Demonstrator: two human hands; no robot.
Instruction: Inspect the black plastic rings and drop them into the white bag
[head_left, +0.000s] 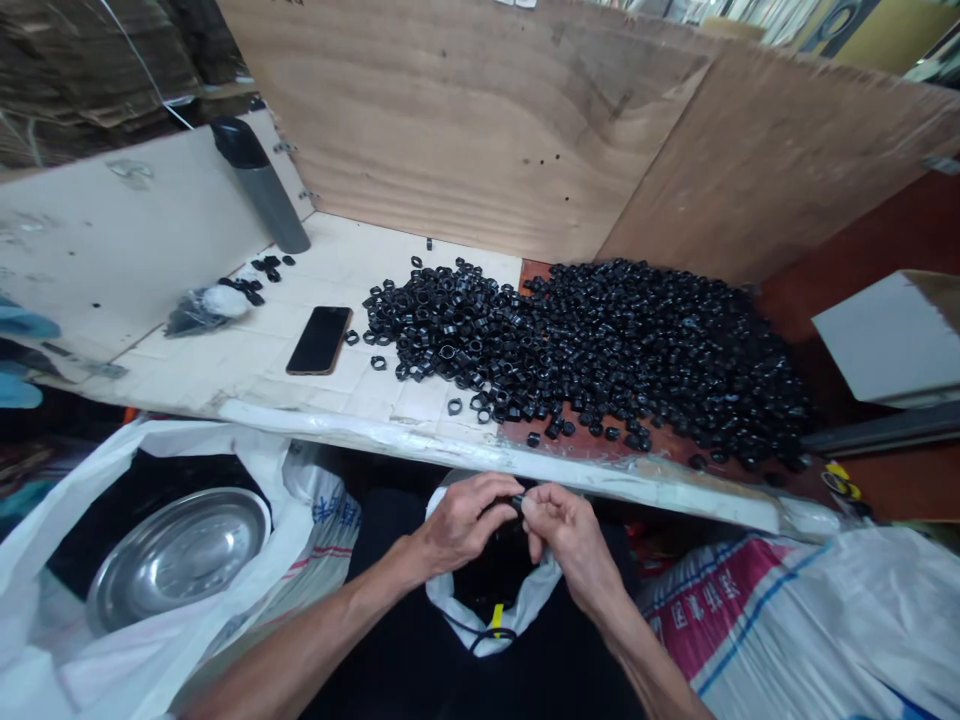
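Observation:
Close together at the table's front edge, my left hand [469, 522] and my right hand [564, 525] are both closed in a pinch on one small black part [517, 500]. Fingers cover most of it, so its exact shape is hidden. Right below them hangs an open white bag [491, 648] with dark contents, a yellow strip and a black cord at its rim. Beyond the hands lies a heap of black plastic rings [450, 330]. It runs into a larger heap of small black caps or nut-like pieces [660, 350] on the right.
A phone [319, 340], a dark bottle [262, 185] and a clear plastic bag [206, 308] are on the table's left. Wooden boards [465, 120] wall its back. A steel bowl [184, 555] sits in a white sack at lower left; another printed sack [750, 610] stands at lower right.

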